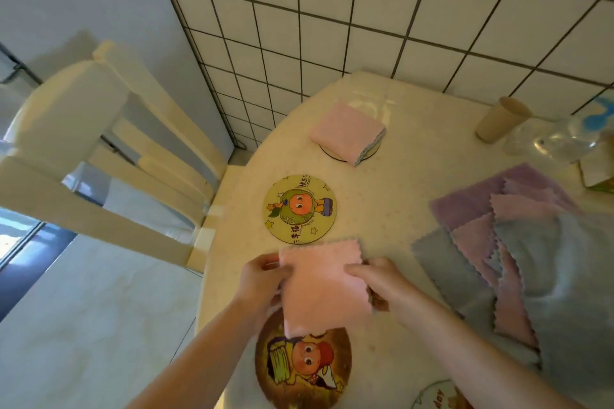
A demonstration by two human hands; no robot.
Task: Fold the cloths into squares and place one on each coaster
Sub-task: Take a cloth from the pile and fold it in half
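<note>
**Now: pink cloth held over near coaster, both hands**

Currently the left hand [262, 279] and right hand [378, 279] each pinch a side edge of one pink cloth [324, 285], partly folded, lifted above the table [415, 156]; its lower edge overlaps the brown cartoon coaster [304, 365].

Coasters: four counted. Yellow coaster [300, 209], bare, Chinese characters on the rim. Far coaster [335, 153] carries one folded pink cloth [347, 131]. A fourth coaster [435, 397], partly cut off at the bottom edge, reads "day".

Unfolded cloth pile [505, 242] at right: purple, pink, grey; count unclear. One beige cup [503, 119]; contents not visible.
</note>
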